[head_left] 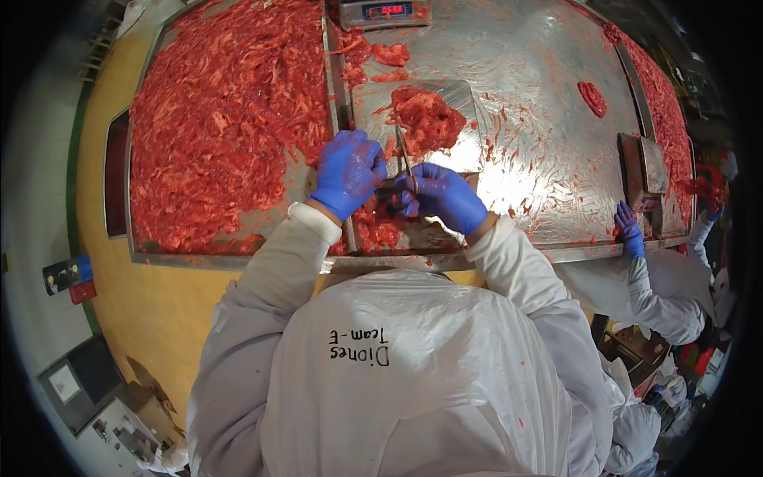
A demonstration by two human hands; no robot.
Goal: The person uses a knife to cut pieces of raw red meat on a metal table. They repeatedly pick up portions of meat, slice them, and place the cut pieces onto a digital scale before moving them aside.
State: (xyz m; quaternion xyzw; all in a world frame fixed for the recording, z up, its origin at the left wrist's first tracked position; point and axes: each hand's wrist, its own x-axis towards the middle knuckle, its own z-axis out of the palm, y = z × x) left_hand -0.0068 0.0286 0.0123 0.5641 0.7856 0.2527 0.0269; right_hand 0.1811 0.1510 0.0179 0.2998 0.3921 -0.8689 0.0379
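Note:
A blue glove covers my left hand (348,173), closed in a fist over the metal divider; whatever is inside its fingers is hidden. My right hand (447,195), also gloved in blue, grips a slim knife-like metal tool (401,143). The tool's tip points away from me, against the left side of a red lump of meat (429,119). That lump lies on a square metal plate (457,94). Beneath my hands, a dark device (389,197) is partly covered. Red meat scraps (377,230) sit just in front of me, beside the divider.
Left of the divider (338,71), a large heap of meat trimmings (230,119) fills the tray. A digital scale (387,13) stands at the far side. One meat piece (592,98) rests on the steel table (548,135). A co-worker's gloved hand (629,229) is at the right edge.

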